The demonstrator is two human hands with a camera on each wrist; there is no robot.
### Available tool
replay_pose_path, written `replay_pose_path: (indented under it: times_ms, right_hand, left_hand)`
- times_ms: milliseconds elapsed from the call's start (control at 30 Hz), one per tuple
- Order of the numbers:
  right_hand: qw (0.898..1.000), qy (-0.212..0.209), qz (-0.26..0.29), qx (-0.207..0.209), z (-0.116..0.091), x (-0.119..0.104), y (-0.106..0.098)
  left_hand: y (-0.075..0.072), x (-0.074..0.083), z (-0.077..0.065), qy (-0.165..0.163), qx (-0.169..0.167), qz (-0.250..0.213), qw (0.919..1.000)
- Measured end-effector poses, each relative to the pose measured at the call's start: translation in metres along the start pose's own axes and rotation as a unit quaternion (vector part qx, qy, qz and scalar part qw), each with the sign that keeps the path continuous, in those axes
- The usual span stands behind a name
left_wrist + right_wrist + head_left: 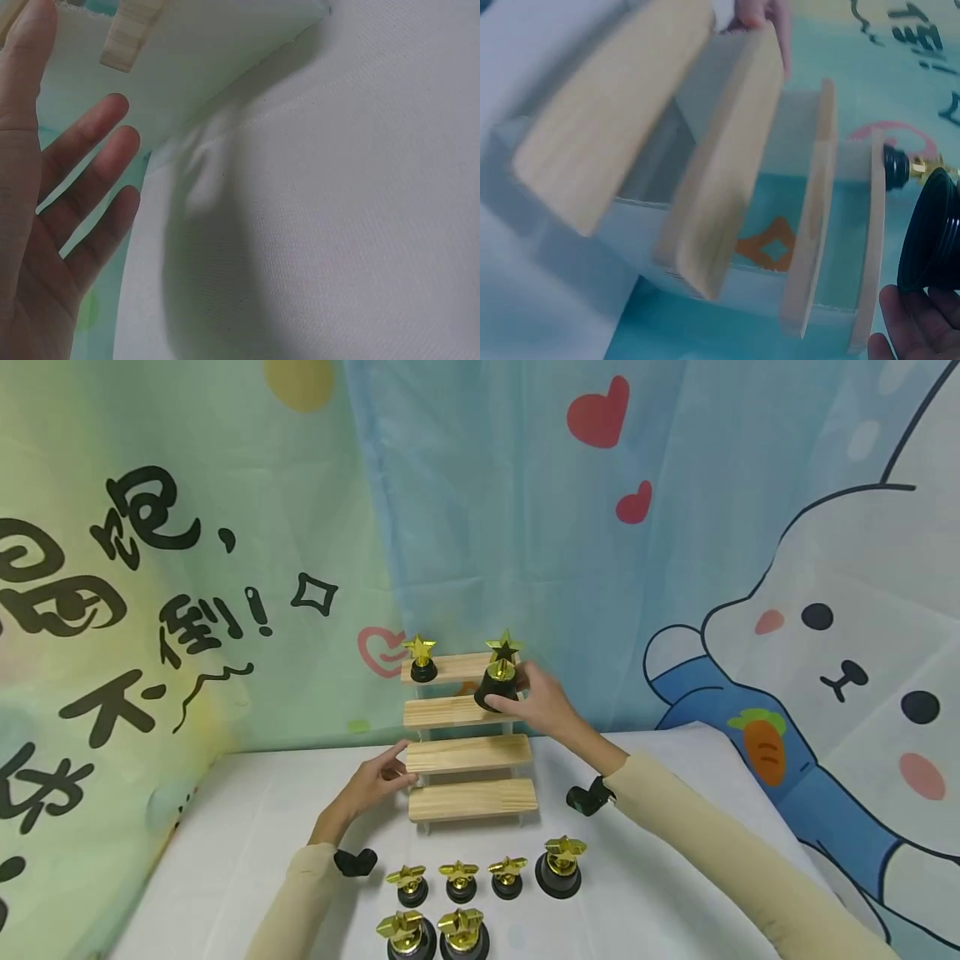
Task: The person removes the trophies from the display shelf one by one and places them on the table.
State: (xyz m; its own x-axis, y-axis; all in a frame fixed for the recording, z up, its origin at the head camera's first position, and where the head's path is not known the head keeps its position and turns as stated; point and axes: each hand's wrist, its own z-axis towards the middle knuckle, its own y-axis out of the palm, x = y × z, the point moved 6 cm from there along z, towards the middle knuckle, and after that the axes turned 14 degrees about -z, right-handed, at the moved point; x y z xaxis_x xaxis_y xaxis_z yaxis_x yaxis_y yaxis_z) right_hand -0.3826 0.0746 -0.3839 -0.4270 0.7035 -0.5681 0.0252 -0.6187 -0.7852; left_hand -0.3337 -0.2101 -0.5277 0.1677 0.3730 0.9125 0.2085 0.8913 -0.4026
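Observation:
My right hand (536, 697) grips a star trophy (497, 685) by its wide black base, close in front of the upper boards of a four-step wooden display stand (468, 756). In the right wrist view, fingers show under the black base (934, 232), beside the top board. My left hand (382, 777) is at the stand's left side, fingertips at the end of a lower board. Its fingers are spread and fairly straight in the left wrist view, the thumb up near a board end (131, 37). A smaller gold star trophy (422, 658) stands at the left of the top board.
Several gold star trophies with black bases stand before the stand: a row of small ones (461, 882), a larger one (558, 867) at right, and two more (463, 935) nearest me. White cloth (637, 860) covers the table. A printed curtain (480, 527) hangs behind.

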Motion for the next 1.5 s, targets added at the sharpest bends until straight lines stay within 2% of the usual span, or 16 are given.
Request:
replay_pose_path:
  times_ms: [133,267,467,933,1067,1100,1267,1333,1500]
  right_hand:
    - [1.000,-0.022,-0.017,0.010,-0.022,-0.006,-0.001]
    - [0.999,-0.038,-0.025,0.013,-0.052,-0.020,0.001]
    - [0.999,-0.033,-0.039,-0.004,-0.090,-0.040,0.003]
    - [0.997,-0.060,-0.044,-0.003,-0.122,-0.050,0.003]
    - [0.997,-0.058,-0.042,-0.011,-0.142,-0.049,0.007]
    - [0.998,-0.054,-0.039,-0.018,-0.147,-0.048,0.009]
    - [0.998,-0.042,-0.032,-0.036,-0.174,-0.047,0.019]
    - [0.998,-0.050,-0.040,-0.030,-0.182,-0.047,0.021]
    - [0.995,-0.083,-0.057,0.002,-0.196,-0.044,0.025]
  left_hand:
    - [0.000,0.000,0.000,0.015,-0.004,0.006,0.9999]
    - [-0.001,0.000,0.002,0.016,-0.007,0.007,0.9998]
    - [-0.006,0.006,0.007,0.015,0.002,0.012,0.9998]
    - [-0.006,0.005,0.006,0.020,-0.002,0.000,0.9998]
    - [-0.003,0.003,0.004,0.017,0.000,-0.003,0.9999]
    - [-0.002,0.006,0.002,0.014,0.001,-0.003,0.9999]
    - [0.002,0.000,-0.004,-0.002,0.000,-0.012,0.9999]
    - [0.002,-0.005,-0.002,-0.003,-0.003,-0.013,0.9999]
    - [0.000,-0.003,0.000,-0.004,0.001,-0.009,1.0000]
